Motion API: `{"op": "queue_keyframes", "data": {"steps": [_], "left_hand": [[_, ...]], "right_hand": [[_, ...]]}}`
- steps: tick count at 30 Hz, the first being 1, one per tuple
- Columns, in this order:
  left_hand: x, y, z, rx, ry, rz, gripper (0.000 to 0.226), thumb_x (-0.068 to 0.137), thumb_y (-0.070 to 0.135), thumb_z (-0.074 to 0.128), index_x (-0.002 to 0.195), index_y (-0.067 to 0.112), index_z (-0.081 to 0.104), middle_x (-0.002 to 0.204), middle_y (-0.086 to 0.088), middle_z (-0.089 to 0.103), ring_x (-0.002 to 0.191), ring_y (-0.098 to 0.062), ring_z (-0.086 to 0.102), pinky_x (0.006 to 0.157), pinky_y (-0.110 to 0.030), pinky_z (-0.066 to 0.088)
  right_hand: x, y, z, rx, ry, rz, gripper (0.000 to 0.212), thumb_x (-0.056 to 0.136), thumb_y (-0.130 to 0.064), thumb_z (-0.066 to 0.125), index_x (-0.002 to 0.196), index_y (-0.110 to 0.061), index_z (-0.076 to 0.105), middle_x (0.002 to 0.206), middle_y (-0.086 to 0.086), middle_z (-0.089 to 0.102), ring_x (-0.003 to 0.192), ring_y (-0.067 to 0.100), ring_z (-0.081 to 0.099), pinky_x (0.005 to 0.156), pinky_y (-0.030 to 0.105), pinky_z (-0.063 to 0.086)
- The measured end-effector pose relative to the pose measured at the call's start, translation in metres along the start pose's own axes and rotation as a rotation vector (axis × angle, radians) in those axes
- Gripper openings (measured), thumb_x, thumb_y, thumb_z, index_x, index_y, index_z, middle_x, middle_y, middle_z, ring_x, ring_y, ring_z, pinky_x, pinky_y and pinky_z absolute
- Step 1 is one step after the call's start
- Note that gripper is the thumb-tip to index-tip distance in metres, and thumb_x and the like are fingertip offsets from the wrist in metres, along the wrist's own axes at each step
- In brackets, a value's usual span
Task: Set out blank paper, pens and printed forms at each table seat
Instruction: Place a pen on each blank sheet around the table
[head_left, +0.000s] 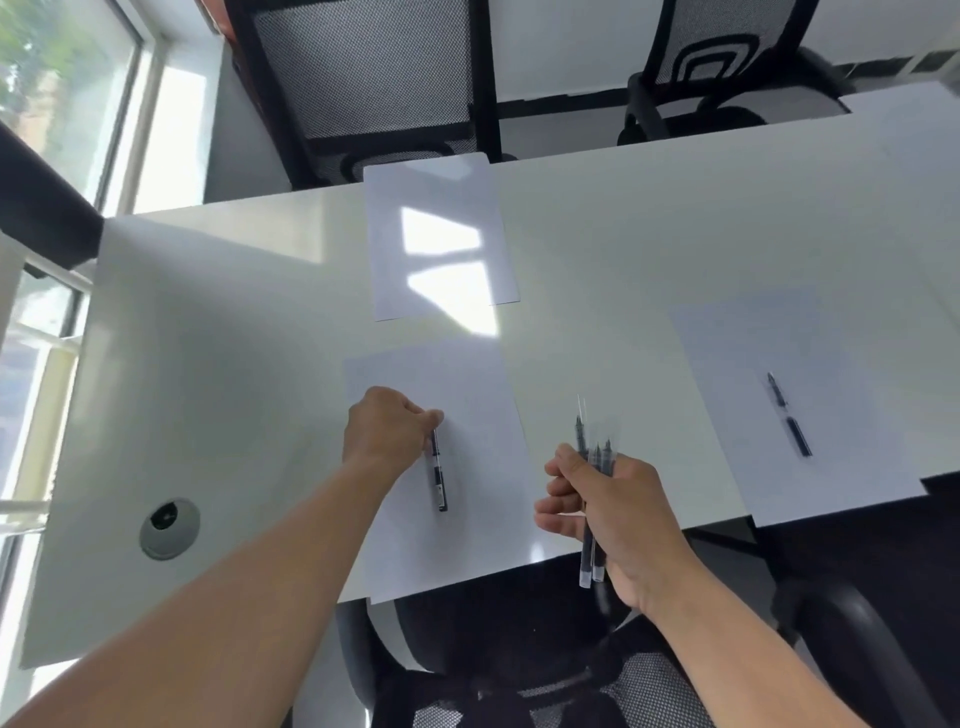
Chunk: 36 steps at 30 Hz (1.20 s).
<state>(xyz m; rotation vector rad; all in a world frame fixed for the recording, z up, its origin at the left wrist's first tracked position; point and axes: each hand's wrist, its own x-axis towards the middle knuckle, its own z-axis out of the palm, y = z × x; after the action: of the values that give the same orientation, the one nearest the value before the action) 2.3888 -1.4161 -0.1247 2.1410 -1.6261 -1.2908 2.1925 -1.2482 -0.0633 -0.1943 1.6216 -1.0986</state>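
A blank white sheet (467, 395) lies at the near seat of the white table (218, 332). My left hand (387, 428) pinches the top end of a black-and-clear pen (439, 480) that lies on this sheet. My right hand (618, 514) grips a bundle of clear pens (589, 525), upright, just right of the sheet and over the table's front edge. A second sheet (436, 228) lies at the far seat. A third sheet (831, 457) at the right seat carries its own pen (789, 415).
A black mesh chair (519, 665) stands below me at the near edge. Two more black chairs (374, 83) (727, 67) face the far side. A round cable grommet (169, 527) sits in the table's left part. Windows run along the left.
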Motion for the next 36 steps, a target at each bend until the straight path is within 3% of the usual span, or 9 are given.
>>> {"op": "queue_keyframes", "data": {"steps": [14, 23, 28, 32, 36], "left_hand": [[0.005, 0.001, 0.006, -0.042, -0.019, -0.033, 0.032, 0.086, 0.028, 0.094, 0.074, 0.003, 0.077, 0.065, -0.007, 0.078, 0.078, -0.033, 0.081, 0.085, -0.05, 0.069], [-0.001, 0.002, 0.002, -0.057, -0.006, -0.053, 0.038, 0.085, 0.03, 0.096, 0.071, 0.0, 0.078, 0.065, -0.009, 0.078, 0.078, -0.036, 0.081, 0.085, -0.051, 0.069], [-0.015, -0.002, -0.003, -0.025, 0.007, -0.074, 0.049, 0.086, 0.039, 0.094, 0.08, -0.006, 0.076, 0.063, -0.006, 0.077, 0.078, -0.035, 0.081, 0.087, -0.051, 0.068], [-0.028, 0.003, -0.004, 0.041, 0.03, -0.042, 0.056, 0.09, 0.042, 0.089, 0.077, -0.01, 0.073, 0.075, -0.018, 0.079, 0.068, -0.037, 0.076, 0.083, -0.051, 0.066], [-0.049, 0.04, -0.003, 0.084, 0.045, 0.069, 0.054, 0.092, 0.044, 0.086, 0.061, 0.014, 0.053, 0.063, -0.013, 0.067, 0.062, -0.024, 0.064, 0.072, -0.047, 0.065]], "right_hand": [[-0.005, 0.003, -0.017, 0.01, 0.004, -0.003, 0.031, 0.105, -0.026, 0.073, 0.097, 0.004, 0.077, 0.081, 0.013, 0.068, 0.072, 0.03, 0.075, 0.072, 0.045, 0.068], [-0.012, -0.002, -0.026, 0.007, 0.003, -0.017, 0.032, 0.105, -0.027, 0.073, 0.098, 0.004, 0.076, 0.082, 0.015, 0.068, 0.073, 0.031, 0.076, 0.07, 0.042, 0.067], [-0.02, -0.007, -0.029, 0.001, -0.016, -0.022, 0.033, 0.105, -0.027, 0.073, 0.099, 0.005, 0.076, 0.083, 0.015, 0.068, 0.073, 0.03, 0.076, 0.071, 0.043, 0.068], [-0.031, -0.016, -0.037, -0.017, -0.03, -0.042, 0.031, 0.106, -0.026, 0.072, 0.099, 0.004, 0.076, 0.084, 0.016, 0.068, 0.073, 0.029, 0.075, 0.073, 0.043, 0.068], [-0.048, -0.035, -0.054, -0.008, -0.029, -0.079, 0.029, 0.107, -0.025, 0.07, 0.101, 0.004, 0.076, 0.082, 0.015, 0.068, 0.071, 0.029, 0.075, 0.072, 0.044, 0.068]]}}
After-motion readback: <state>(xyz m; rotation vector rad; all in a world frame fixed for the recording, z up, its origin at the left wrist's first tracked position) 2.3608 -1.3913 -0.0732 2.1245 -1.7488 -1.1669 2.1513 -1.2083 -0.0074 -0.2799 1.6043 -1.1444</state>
